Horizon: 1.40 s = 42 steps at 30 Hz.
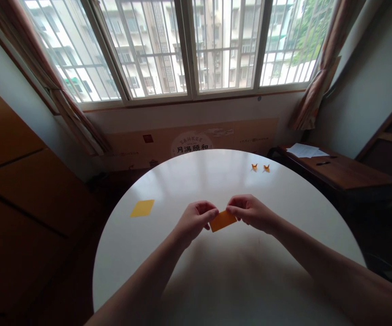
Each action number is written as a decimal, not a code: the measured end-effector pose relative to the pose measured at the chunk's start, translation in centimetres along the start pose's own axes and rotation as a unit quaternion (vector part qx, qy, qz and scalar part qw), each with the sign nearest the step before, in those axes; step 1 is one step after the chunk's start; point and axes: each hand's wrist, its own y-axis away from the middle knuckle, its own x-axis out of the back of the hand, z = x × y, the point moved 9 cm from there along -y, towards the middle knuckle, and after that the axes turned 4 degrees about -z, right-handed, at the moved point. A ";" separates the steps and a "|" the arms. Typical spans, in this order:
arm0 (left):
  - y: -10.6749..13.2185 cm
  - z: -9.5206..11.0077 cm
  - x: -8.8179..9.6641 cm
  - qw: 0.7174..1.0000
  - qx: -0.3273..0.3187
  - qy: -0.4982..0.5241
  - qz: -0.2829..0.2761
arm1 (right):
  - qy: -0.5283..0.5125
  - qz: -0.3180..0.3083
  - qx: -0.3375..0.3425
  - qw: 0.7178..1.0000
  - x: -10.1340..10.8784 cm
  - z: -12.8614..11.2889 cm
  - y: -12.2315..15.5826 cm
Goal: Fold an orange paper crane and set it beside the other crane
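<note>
An orange-yellow sheet of paper [223, 221], rectangular in outline, is held up between both hands above the white table. My left hand [196, 220] pinches its upper left corner between thumb and fingers. On the other side, my right hand [250, 211] grips the upper right corner the same way. Whether the sheet is folded double I cannot tell. Further left lies a flat yellow square of paper [142, 208]. Toward the far right of the table stand two small folded paper birds, one [254, 166] beside the other [266, 168].
The round white table [124, 253] fills the middle of the view. Beyond its right edge, a brown wooden side table [345, 174] bears white papers [306, 150] and a dark thin object. A barred window with curtains is behind, and a wooden cabinet [19, 194] stands left.
</note>
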 end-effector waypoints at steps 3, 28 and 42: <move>0.0 -0.3 -0.9 0.999 -0.003 -0.025 -0.028 | 0.036 -0.018 0.015 0.999 -0.7 -0.2 0.1; 0.4 0.4 -2.2 0.992 -0.021 -0.067 -0.105 | 0.110 -0.035 0.091 0.989 -0.4 -2.4 1.1; -0.4 1.5 3.3 0.995 -0.071 -0.022 0.064 | -0.034 0.152 0.027 0.987 6.2 0.4 0.3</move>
